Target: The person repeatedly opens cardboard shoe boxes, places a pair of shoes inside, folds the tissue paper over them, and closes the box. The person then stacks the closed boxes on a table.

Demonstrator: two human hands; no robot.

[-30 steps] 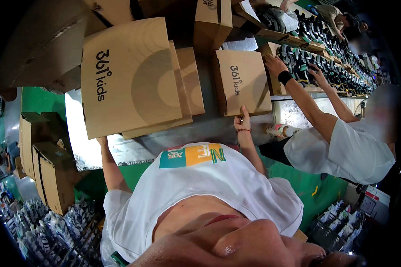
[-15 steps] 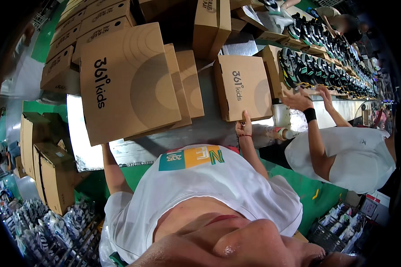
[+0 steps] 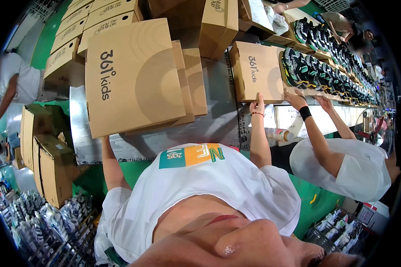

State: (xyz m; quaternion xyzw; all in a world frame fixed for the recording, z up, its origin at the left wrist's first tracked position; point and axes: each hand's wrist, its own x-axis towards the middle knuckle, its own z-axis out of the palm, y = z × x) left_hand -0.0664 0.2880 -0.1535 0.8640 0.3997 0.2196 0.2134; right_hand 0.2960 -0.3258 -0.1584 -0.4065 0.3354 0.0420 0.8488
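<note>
My right hand [image 3: 257, 107] grips the near edge of a closed brown cardboard shoebox [image 3: 258, 73], its thumb on the lid. This box lies against the near end of a row of dark shoes with green and yellow trim [image 3: 294, 69]. On my left, a stack of brown boxes, with a large one [image 3: 133, 80] on top, rests over the metal table [image 3: 216, 120]. My left forearm [image 3: 113, 167] reaches to the stack's near edge; the hand itself is hidden behind the top box, so its fingers do not show.
A co-worker's hands [image 3: 304, 103] are right beside my shoebox, at the shoe row. More shoeboxes [image 3: 109, 31] are piled at the far left, and one stands upright [image 3: 218, 29] at the back. A tape roll [image 3: 278, 134] lies near the table edge. Cartons [image 3: 53, 164] stand left.
My right hand and the shoebox have shifted right and away from me, toward the shoe row. The co-worker's hands are now closer to the box. Another person shows at the far left.
</note>
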